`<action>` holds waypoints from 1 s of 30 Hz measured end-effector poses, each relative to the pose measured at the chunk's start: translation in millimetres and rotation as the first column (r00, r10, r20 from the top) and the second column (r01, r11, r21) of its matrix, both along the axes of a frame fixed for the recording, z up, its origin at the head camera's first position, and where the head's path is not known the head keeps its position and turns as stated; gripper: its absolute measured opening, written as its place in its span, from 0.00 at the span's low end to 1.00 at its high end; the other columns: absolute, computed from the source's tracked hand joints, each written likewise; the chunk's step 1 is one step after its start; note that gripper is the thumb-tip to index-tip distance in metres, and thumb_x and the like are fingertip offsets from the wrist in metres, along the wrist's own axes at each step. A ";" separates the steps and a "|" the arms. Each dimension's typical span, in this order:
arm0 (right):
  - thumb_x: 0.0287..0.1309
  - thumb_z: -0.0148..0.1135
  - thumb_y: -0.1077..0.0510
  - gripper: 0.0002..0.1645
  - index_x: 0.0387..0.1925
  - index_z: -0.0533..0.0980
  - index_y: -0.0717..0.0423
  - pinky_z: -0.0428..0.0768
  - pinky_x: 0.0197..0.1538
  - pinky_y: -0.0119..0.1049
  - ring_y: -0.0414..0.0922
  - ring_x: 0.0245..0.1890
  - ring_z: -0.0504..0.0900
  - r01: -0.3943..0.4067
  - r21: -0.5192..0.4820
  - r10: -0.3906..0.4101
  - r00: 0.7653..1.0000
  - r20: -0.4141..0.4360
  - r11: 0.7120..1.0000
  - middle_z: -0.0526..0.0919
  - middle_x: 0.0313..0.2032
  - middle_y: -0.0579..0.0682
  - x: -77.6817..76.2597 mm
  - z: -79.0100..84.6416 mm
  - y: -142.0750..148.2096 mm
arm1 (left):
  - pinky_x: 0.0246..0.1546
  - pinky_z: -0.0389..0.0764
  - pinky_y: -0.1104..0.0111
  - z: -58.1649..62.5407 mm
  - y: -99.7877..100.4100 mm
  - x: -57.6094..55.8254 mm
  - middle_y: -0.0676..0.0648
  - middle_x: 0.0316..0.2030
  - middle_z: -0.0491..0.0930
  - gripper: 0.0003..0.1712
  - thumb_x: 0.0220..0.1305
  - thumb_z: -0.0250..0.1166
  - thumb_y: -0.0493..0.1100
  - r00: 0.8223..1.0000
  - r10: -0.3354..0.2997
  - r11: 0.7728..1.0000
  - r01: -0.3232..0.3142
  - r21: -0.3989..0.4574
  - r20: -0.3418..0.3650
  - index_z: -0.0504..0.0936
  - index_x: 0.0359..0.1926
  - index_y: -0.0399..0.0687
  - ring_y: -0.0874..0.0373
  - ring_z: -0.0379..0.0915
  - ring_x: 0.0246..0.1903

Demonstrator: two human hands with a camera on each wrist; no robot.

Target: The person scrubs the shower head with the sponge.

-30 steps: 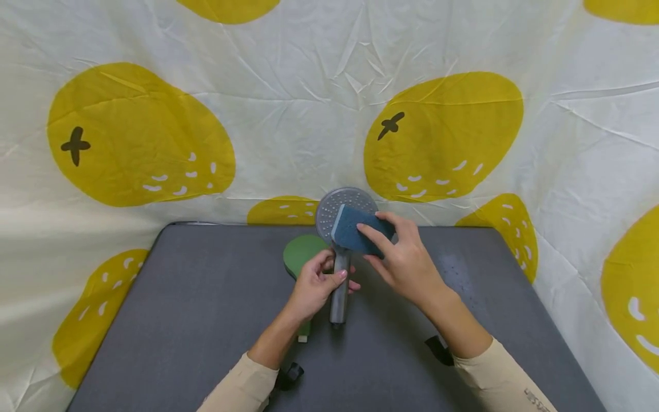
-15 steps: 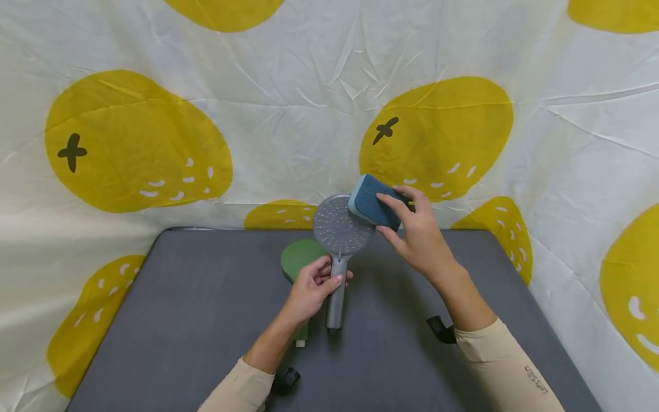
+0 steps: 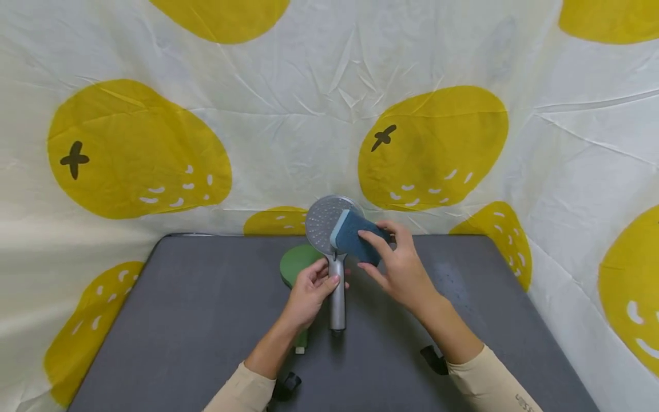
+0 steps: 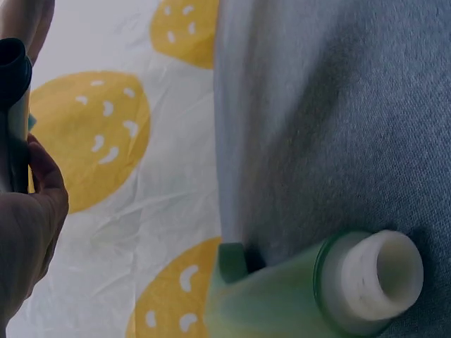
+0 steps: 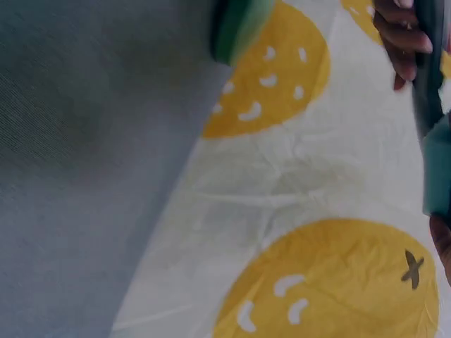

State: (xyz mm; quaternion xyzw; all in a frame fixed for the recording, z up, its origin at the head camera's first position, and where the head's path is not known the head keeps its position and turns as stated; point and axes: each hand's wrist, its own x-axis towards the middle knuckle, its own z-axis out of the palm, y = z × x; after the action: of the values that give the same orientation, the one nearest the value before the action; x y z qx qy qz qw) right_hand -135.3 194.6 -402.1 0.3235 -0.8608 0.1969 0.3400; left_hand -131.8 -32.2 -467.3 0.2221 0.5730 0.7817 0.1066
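My left hand [image 3: 308,293] grips a grey shower head [image 3: 323,222] by its handle, thumb across the front. The shower head stands upright above the table, its nozzle face towards me. In my right hand [image 3: 407,272] is a blue sponge [image 3: 357,237] with a lighter blue edge, pinched between thumb and fingers. The sponge covers the lower right of the nozzle face; whether it presses there I cannot tell. In the left wrist view, the hollow lower end of the handle [image 4: 14,77] shows at the left edge. The right wrist view catches the sponge [image 5: 437,169] at its right edge.
Behind my left hand, a green round-headed thing with a handle [image 3: 297,264], shaped like another shower head, lies on the grey table [image 3: 216,309]. Its white threaded end [image 4: 384,274] shows close in the left wrist view. A white cloth with yellow fruit shapes [image 3: 293,149] hangs behind the table.
My right hand first moved the sponge up and right to the face's upper edge, then back down and left over its lower right. My left hand keeps hold of the shower head.
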 end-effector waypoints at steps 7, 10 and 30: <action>0.67 0.67 0.44 0.29 0.63 0.73 0.52 0.79 0.52 0.56 0.64 0.57 0.70 -0.026 -0.001 0.026 0.998 -0.055 1.000 0.67 0.60 0.70 9.3 -23.5 -12.0 | 0.51 0.84 0.69 -0.1 1.2 0.4 0.30 0.56 0.74 0.27 0.77 0.57 0.32 1.000 -0.028 1.000 0.028 0.006 0.013 0.65 0.71 0.26 0.57 0.86 0.42; 0.72 0.59 0.42 0.26 0.62 0.74 0.52 0.81 0.49 0.55 0.64 0.57 0.70 -0.042 -0.030 0.038 0.994 -0.102 0.999 0.68 0.59 0.70 9.4 -31.1 -15.5 | 0.50 0.84 0.70 -0.3 1.0 0.5 0.36 0.53 0.77 0.27 0.77 0.57 0.32 0.999 -0.041 0.999 0.041 0.002 0.010 0.65 0.71 0.25 0.59 0.86 0.41; 0.44 0.81 0.69 0.46 0.66 0.70 0.58 0.81 0.58 0.64 0.63 0.65 0.69 0.002 -0.215 -0.003 1.000 -0.002 0.977 0.62 0.67 0.68 -4.8 0.5 1.5 | 0.49 0.87 0.65 1.8 -2.1 3.9 0.13 0.48 0.71 0.22 0.79 0.54 0.36 0.983 -0.179 0.984 0.179 -0.019 -0.043 0.66 0.63 0.20 0.60 0.86 0.38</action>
State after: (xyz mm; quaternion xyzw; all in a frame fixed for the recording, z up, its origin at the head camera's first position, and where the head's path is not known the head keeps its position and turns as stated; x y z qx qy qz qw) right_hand -140.1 196.1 -401.6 0.2840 -0.8343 0.2882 0.3744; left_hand -128.0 -34.3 -465.5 0.2893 0.5589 0.7594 0.1652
